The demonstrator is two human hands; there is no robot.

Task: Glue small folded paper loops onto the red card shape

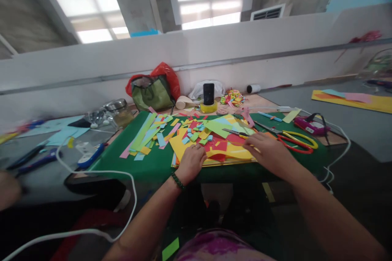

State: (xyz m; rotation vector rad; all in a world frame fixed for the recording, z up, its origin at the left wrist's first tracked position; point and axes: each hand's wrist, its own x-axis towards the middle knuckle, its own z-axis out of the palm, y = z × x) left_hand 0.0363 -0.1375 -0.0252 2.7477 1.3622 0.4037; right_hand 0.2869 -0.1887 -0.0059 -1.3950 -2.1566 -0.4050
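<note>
My left hand (192, 164), with a dark beaded bracelet (177, 180) at the wrist, rests on the front of a stack of yellow paper sheets (177, 142). Its fingers are curled and pressed together; whatever lies under them is hidden. Farther right, my right hand (269, 151) pinches at a thin orange paper strip (237, 143). A curved yellow paper strip (229, 155) lies between the hands. Small folded paper pieces (194, 136) and red paper (218, 145) cover the stack. A small pointed cutting tool (234, 132) lies just beyond my right fingertips.
Large scissors (294, 140) with red and yellow handles lie right, beside a purple device (310, 125). Long paper strips (143, 130) spread left on green cloth (114, 159). A phone (208, 94) stands behind. A white cable (101, 172) loops at left, near another person's blurred hand (9, 191).
</note>
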